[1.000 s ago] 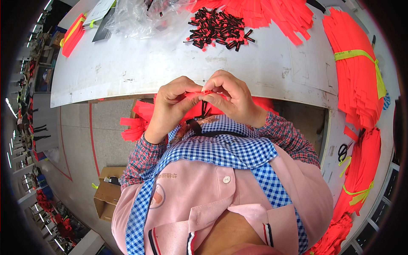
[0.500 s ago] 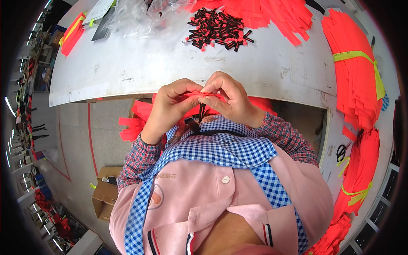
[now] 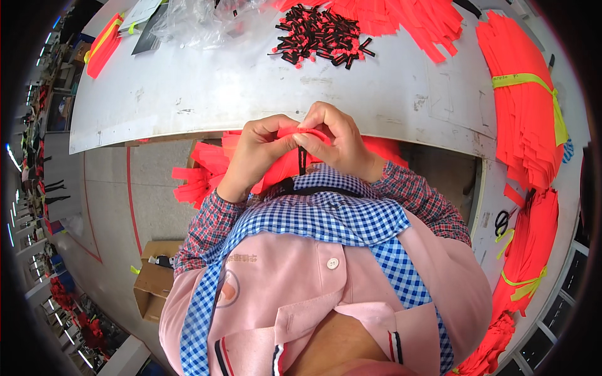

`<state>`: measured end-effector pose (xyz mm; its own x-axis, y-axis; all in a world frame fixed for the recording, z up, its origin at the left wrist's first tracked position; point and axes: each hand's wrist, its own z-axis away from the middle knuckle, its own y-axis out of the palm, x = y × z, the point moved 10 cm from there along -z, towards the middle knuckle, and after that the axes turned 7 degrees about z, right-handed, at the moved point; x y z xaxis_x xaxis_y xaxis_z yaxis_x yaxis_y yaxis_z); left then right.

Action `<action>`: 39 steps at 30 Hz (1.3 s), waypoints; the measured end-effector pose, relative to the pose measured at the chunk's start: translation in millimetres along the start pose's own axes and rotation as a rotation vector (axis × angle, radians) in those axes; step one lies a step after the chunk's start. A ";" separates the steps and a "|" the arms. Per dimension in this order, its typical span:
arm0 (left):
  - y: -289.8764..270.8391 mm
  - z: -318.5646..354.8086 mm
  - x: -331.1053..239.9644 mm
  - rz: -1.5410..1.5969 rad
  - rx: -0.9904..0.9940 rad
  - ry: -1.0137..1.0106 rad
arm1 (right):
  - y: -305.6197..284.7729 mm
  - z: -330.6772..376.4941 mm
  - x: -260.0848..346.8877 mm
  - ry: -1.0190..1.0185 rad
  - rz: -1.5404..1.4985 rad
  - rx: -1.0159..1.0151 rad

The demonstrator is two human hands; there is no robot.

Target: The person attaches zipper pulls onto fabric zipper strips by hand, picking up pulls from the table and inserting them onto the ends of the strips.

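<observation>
Both hands meet just inside the table's near edge, pinching one coral-red fabric strip (image 3: pixel 303 132) between thumbs and fingers. My left hand (image 3: pixel 254 150) grips its left part, with thumb and forefinger closed. My right hand (image 3: pixel 342 141) holds the right part, fingertips pressed together near the middle. A narrow black tab (image 3: pixel 302 160) hangs down from between the hands; its upper end is hidden by the fingers. Below them, more coral-red strips (image 3: pixel 204 166) lie bunched over my lap.
A heap of black tabs with red ends (image 3: pixel 320 36) lies on the white table (image 3: pixel 207 94). Beyond are loose red strips (image 3: pixel 401 22) and clear plastic bags (image 3: pixel 200 25). Tied red bundles (image 3: pixel 523 119) and black scissors (image 3: pixel 501 222) are at right; a cardboard box (image 3: pixel 153 282) stands on the floor.
The red strip is now turned so a broader, smoother curved face shows between my fingers. Both hands stay in nearly the same place, still pinching. The view has shifted slightly.
</observation>
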<state>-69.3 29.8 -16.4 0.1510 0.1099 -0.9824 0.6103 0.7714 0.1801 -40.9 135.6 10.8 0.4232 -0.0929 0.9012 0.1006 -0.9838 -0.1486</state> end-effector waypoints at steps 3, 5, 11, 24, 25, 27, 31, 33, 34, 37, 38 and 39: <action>2.3 0.9 18.0 0.091 -0.014 -0.162 | 1.4 9.8 -33.6 0.206 -0.116 -0.010; 2.1 1.7 30.9 0.155 -0.027 -0.238 | 6.6 20.3 -60.2 0.319 -0.234 -0.047; -27.0 16.4 132.9 0.406 -0.372 -0.431 | 37.0 77.5 -144.1 0.940 -0.478 0.003; -30.9 13.5 188.4 0.462 -0.377 -0.595 | 44.6 110.6 -186.5 1.120 -0.687 -0.157; -27.2 12.0 183.0 0.479 -0.380 -0.585 | 44.0 112.5 -188.1 1.132 -0.687 -0.169; -25.6 10.8 179.3 0.446 -0.382 -0.602 | 44.0 113.9 -193.4 1.125 -0.662 -0.176; -24.4 9.5 189.8 0.481 -0.415 -0.619 | 44.7 114.6 -202.1 1.116 -0.638 -0.240; -24.6 9.6 192.7 0.484 -0.445 -0.595 | 46.9 114.9 -208.2 1.072 -0.652 -0.254; -25.4 9.4 193.2 0.487 -0.473 -0.570 | 47.2 114.4 -211.3 1.027 -0.665 -0.270; -28.9 5.7 200.7 0.454 -0.526 -0.497 | 44.8 116.5 -223.3 0.956 -0.596 -0.340; -31.5 4.2 208.2 0.453 -0.526 -0.497 | 44.8 117.2 -228.2 0.956 -0.597 -0.340; -34.2 1.4 208.2 0.360 -0.507 -0.440 | 41.4 116.7 -227.6 0.926 -0.464 -0.295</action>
<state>-57.7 25.4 -227.0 0.6338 0.2315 -0.7380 0.0487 0.9403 0.3368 -28.0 133.9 -247.9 -0.4593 0.3405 0.8204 -0.1982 -0.9396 0.2790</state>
